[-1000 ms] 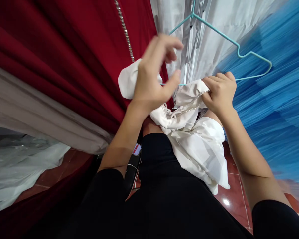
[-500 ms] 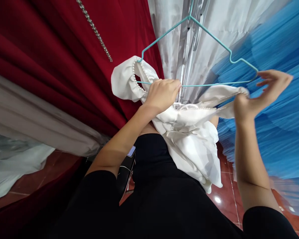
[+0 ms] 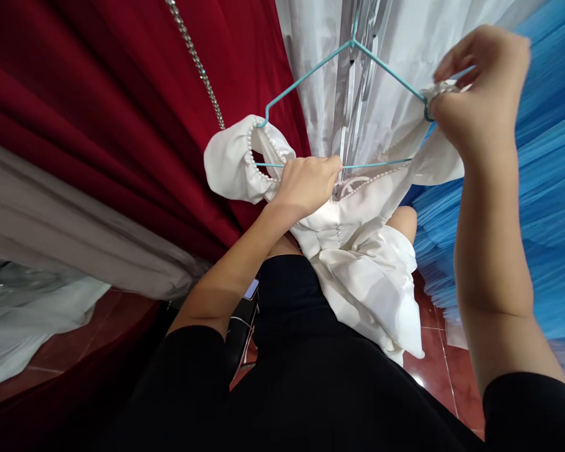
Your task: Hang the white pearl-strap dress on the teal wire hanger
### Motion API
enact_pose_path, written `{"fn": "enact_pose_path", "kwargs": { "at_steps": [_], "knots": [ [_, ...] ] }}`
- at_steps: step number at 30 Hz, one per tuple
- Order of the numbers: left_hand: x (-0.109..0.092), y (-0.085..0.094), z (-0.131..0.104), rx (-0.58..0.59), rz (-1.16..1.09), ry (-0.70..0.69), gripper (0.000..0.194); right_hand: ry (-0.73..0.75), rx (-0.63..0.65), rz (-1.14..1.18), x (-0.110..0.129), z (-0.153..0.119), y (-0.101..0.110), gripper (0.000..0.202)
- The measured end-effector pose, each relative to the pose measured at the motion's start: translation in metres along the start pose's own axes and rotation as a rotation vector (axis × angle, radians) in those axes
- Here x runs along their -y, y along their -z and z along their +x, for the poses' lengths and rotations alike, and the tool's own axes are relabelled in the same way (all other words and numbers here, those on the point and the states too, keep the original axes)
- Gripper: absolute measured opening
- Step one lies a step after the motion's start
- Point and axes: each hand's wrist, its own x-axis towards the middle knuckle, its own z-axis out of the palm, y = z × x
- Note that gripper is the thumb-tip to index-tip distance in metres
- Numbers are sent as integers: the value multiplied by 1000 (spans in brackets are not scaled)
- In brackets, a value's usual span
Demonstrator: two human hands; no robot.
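Note:
A white dress (image 3: pixel 371 270) with pearl-beaded edges hangs partly on a thin teal hanger (image 3: pixel 311 72) and drapes over my lap. Its left puffed sleeve (image 3: pixel 223 160) is looped over the hanger's left shoulder. My left hand (image 3: pixel 308 185) is closed around the hanger's bottom bar, near the neckline; whether it also grips cloth is hidden. Up at the hanger's right end, my right hand (image 3: pixel 483 94) pinches the beaded edge of the dress's other sleeve (image 3: pixel 437 154), which now lies over the notch there.
Dark red cloth (image 3: pixel 122 113) with a beaded strip (image 3: pixel 200 69) hangs on the left. White fabric (image 3: pixel 311 81) and a metal pole (image 3: pixel 351 119) stand behind the hanger. Blue ruffled tulle (image 3: pixel 550 220) fills the right. Below are red floor tiles (image 3: pixel 437 351) and a black bag (image 3: pixel 240 320).
My right hand has risen, bringing the right sleeve edge up over the hanger's right end. My left hand keeps its grip; the hanger has dropped slightly.

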Motion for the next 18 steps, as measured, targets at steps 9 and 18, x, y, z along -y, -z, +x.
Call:
{"fn": "enact_pose_path", "kwargs": {
  "at_steps": [9,18],
  "knots": [
    [14,-14,-3,-147,-109,-60,33,350,16,124,51,-56,-37,31],
    [31,-17,-23,-342,-373,-88,33,197,176,55,0,-96,-106,46]
  ]
}}
